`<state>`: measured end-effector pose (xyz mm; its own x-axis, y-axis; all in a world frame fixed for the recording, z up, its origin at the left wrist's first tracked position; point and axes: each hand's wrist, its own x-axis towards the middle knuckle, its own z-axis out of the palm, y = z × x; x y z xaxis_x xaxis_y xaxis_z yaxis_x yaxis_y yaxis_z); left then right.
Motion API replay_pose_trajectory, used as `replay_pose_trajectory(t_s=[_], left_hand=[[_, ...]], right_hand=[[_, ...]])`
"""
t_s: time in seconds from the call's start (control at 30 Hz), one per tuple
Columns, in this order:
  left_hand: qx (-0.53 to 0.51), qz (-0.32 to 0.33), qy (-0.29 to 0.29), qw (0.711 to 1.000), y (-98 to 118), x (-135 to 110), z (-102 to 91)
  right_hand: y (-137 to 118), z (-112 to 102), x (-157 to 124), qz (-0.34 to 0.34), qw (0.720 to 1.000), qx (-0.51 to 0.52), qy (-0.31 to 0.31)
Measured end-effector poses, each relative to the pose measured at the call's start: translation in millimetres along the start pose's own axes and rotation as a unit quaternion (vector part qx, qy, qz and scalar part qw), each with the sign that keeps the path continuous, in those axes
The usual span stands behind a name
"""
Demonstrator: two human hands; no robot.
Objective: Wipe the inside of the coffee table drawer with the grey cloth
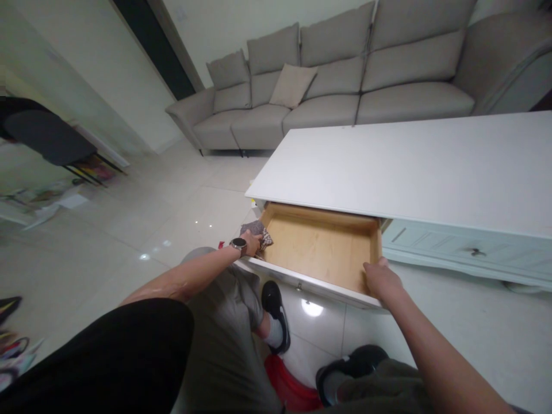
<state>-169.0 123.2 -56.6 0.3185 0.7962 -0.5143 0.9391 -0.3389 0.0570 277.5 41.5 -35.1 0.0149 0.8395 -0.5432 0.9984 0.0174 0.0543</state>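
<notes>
Wooden drawer (319, 247) is pulled out of the white coffee table (388, 167), sticking out over the floor toward the wearer, between both hands. Pale wood bottom and side walls, white front with a small knob (299, 286).

Left hand (252, 241) is at the drawer's front left corner, fingers curled over a bunched patterned cloth (267, 237) — cloth lies over the left wall and hangs partly inside. Grip force: can't tell. Dark-faced wristwatch (238, 246) on that wrist.

Right hand (382, 279) pinches the right wall near the front corner — thumb inside, fingers over the outer side, partly hidden.

Second drawer front (431, 241), right of the open one, sits closed in the table, with its own dark knob (476, 252).

Below: black shoe (275, 316) under the open drawer, another further right, red plastic container (288, 385) on the tiled floor (172, 190) between the legs, only its edge in view.

Behind the table: grey sofa (319, 115) with a beige cushion (293, 85) on it. Dark grey chair (47, 135) far left.
</notes>
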Motion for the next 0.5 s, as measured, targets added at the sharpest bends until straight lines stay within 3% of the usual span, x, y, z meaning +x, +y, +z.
replay_pose_trajectory(t_s=[0.23,0.5], left_hand=[[0.046,0.018,-0.005,0.999,-12,-12,-4.9],[0.0,0.049,0.021,0.999,-25,-28,-22.9]], right_hand=[[2,6,3,-0.002,1.0,0.017,0.007],[0,6,3,0.002,1.0,0.006,0.016]])
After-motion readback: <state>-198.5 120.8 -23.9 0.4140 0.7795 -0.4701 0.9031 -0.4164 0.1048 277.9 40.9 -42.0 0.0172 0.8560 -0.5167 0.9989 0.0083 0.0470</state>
